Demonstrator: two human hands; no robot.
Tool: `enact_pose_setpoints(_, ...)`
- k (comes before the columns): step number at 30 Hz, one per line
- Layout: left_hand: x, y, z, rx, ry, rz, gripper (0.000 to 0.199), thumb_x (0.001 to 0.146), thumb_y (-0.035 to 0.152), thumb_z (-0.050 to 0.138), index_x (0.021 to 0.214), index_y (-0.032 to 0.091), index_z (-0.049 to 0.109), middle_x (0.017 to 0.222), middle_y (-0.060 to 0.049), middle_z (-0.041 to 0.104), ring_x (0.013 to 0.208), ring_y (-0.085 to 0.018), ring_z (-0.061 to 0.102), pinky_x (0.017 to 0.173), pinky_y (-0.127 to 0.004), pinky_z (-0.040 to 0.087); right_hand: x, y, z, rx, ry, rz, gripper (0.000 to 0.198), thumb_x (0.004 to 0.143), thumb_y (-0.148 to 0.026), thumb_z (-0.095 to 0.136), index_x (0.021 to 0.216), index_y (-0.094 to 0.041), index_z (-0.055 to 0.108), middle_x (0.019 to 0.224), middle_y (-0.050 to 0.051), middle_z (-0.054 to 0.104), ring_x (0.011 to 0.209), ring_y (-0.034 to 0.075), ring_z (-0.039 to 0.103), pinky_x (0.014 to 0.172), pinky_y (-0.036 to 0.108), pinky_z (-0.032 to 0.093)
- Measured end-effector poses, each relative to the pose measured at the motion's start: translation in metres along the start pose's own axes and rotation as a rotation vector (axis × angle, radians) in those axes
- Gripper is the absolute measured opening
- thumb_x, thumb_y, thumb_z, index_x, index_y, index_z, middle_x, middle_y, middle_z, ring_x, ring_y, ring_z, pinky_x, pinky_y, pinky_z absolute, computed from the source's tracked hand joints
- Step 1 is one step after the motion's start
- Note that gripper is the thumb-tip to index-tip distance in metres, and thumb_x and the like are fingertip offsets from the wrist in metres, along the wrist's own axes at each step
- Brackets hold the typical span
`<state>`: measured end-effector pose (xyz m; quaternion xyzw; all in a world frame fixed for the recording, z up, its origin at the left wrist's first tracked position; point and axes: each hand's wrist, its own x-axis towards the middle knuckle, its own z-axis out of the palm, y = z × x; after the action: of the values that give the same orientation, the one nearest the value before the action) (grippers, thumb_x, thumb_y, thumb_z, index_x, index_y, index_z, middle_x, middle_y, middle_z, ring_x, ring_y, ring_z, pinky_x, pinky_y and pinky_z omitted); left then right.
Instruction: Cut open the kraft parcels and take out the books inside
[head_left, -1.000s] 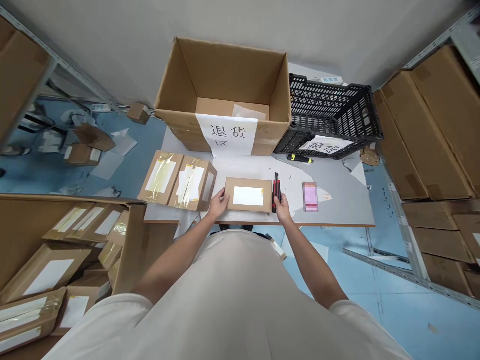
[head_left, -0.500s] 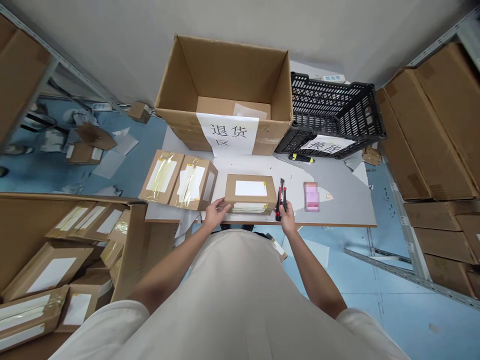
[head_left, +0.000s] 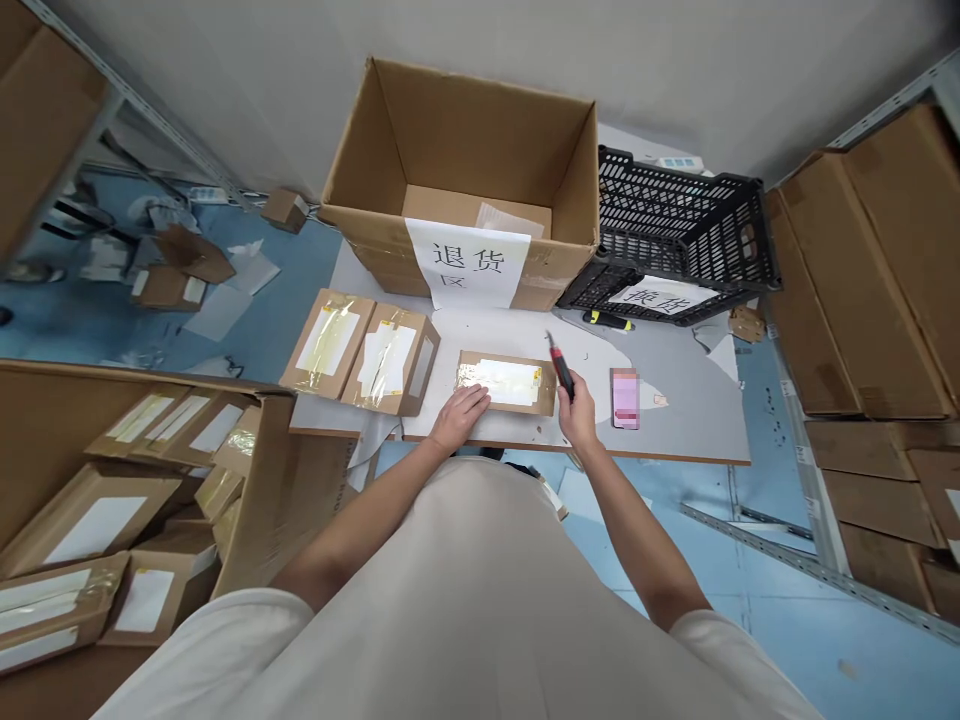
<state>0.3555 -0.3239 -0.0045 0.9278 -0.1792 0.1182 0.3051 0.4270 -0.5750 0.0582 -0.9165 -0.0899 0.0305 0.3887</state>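
Note:
A small cardboard box (head_left: 544, 397) lies on the work table near its front edge, with a white label and clear tape on its upper face. My left hand (head_left: 460, 415) rests on the box's left end, fingers stretched out over the tape. In my right hand (head_left: 577, 412) is a red and black utility knife (head_left: 560, 368), its tip pointing up and away from me, just beside the box's right end. Two taped cardboard boxes, one (head_left: 390, 360) beside the other (head_left: 328, 345), stand to the left of my left hand.
Behind stands a large open carton (head_left: 480, 100) with a paper sign, beside a black plastic crate (head_left: 690, 220). A yellow and black cutter (head_left: 607, 320) and a phone (head_left: 625, 398) lie on the table (head_left: 697, 420). A big carton (head_left: 259, 480) of parcels is at left.
The small box has been turned so its taped, labelled side faces up. My left hand has moved onto its top. The knife in my right hand now tilts to the left.

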Motion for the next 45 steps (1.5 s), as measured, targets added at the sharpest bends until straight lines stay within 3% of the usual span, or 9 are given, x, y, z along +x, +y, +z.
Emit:
enact_pose_setpoints(3, -0.002, -0.004, 0.004, 0.026, -0.005, 0.023, 0.032, 0.095, 0.015, 0.037, 0.118, 0.019, 0.060, 0.124, -0.011, 0.063, 0.126, -0.021, 0.051, 0.103, -0.047, 0.044, 0.020, -0.031, -0.008, -0.278, -0.411, -0.321, 0.046, 0.096, -0.032, 0.035, 0.142, -0.025, 0.038, 0.125, 0.009, 0.059, 0.109, 0.023, 0.058, 0.089, 0.034, 0.046)
enact_pose_setpoints(5, -0.002, -0.007, 0.005, 0.033, -0.009, 0.026, 0.034, 0.095, 0.014, 0.036, 0.119, 0.019, 0.059, 0.124, -0.011, 0.063, 0.127, -0.021, 0.050, 0.104, -0.047, 0.043, 0.036, -0.048, -0.006, -0.466, -0.648, -0.449, 0.050, 0.097, -0.030, 0.036, 0.146, -0.032, 0.030, 0.122, 0.007, 0.061, 0.101, 0.022, 0.061, 0.081, 0.031, 0.047)
enact_pose_setpoints(8, 0.000, -0.008, 0.005, 0.044, -0.023, 0.033, 0.034, 0.095, 0.014, 0.036, 0.119, 0.019, 0.060, 0.123, -0.011, 0.064, 0.128, -0.021, 0.049, 0.105, -0.047, 0.043, 0.055, -0.064, 0.003, -0.647, -0.784, -0.540, 0.054, 0.097, -0.028, 0.037, 0.148, -0.037, 0.023, 0.120, 0.006, 0.061, 0.095, 0.021, 0.064, 0.074, 0.028, 0.045)
enact_pose_setpoints(14, -0.001, -0.007, 0.004, 0.051, -0.009, 0.040, 0.034, 0.094, 0.013, 0.037, 0.120, 0.018, 0.059, 0.124, -0.012, 0.063, 0.129, -0.021, 0.048, 0.105, -0.046, 0.043, 0.069, -0.075, 0.008, -0.728, -0.813, -0.638, 0.057, 0.097, -0.023, 0.034, 0.149, -0.041, 0.018, 0.116, 0.006, 0.061, 0.094, 0.022, 0.065, 0.074, 0.029, 0.044)
enact_pose_setpoints(22, -0.002, -0.010, 0.007, 0.060, -0.012, 0.026, 0.034, 0.095, 0.013, 0.036, 0.118, 0.019, 0.060, 0.122, -0.010, 0.065, 0.124, -0.022, 0.053, 0.101, -0.047, 0.046, 0.067, -0.084, -0.020, -0.939, -0.872, -0.550, 0.067, 0.091, -0.007, 0.033, 0.148, -0.040, 0.022, 0.113, 0.009, 0.063, 0.086, 0.021, 0.066, 0.070, 0.030, 0.043)
enact_pose_setpoints(28, -0.003, -0.012, 0.013, 0.036, 0.004, -0.010, 0.032, 0.095, 0.016, 0.039, 0.118, 0.021, 0.060, 0.121, -0.011, 0.065, 0.125, -0.022, 0.052, 0.102, -0.047, 0.046, 0.054, -0.047, -0.094, -1.117, -0.898, -0.411, 0.074, 0.086, 0.000, 0.034, 0.149, -0.037, 0.022, 0.104, 0.011, 0.064, 0.076, 0.020, 0.066, 0.062, 0.028, 0.039)
enact_pose_setpoints(31, -0.002, -0.012, 0.014, 0.026, -0.008, -0.005, 0.032, 0.095, 0.017, 0.039, 0.120, 0.021, 0.060, 0.121, -0.011, 0.065, 0.125, -0.022, 0.052, 0.102, -0.047, 0.045, 0.043, -0.030, -0.119, -1.160, -0.897, -0.350, 0.080, 0.082, 0.001, 0.038, 0.149, -0.038, 0.020, 0.102, 0.010, 0.064, 0.075, 0.019, 0.065, 0.059, 0.026, 0.037)
enact_pose_setpoints(41, 0.005, -0.005, 0.005, 0.085, -0.121, 0.020, 0.035, 0.094, 0.016, 0.036, 0.118, 0.020, 0.061, 0.122, -0.011, 0.064, 0.123, -0.023, 0.053, 0.102, -0.049, 0.045, -0.003, 0.008, -0.131, -0.986, -0.715, -0.305, 0.089, 0.072, 0.005, 0.040, 0.146, -0.042, 0.028, 0.100, 0.007, 0.065, 0.068, 0.016, 0.062, 0.054, 0.025, 0.034)
enact_pose_setpoints(45, 0.013, 0.003, -0.003, 0.110, -0.169, -0.005, 0.034, 0.091, 0.014, 0.038, 0.115, 0.020, 0.061, 0.121, -0.011, 0.063, 0.120, -0.024, 0.054, 0.099, -0.046, 0.045, -0.013, 0.041, -0.147, -0.779, -0.605, -0.220, 0.071, 0.082, -0.007, 0.043, 0.143, -0.043, 0.035, 0.101, 0.006, 0.065, 0.073, 0.018, 0.063, 0.059, 0.027, 0.040)
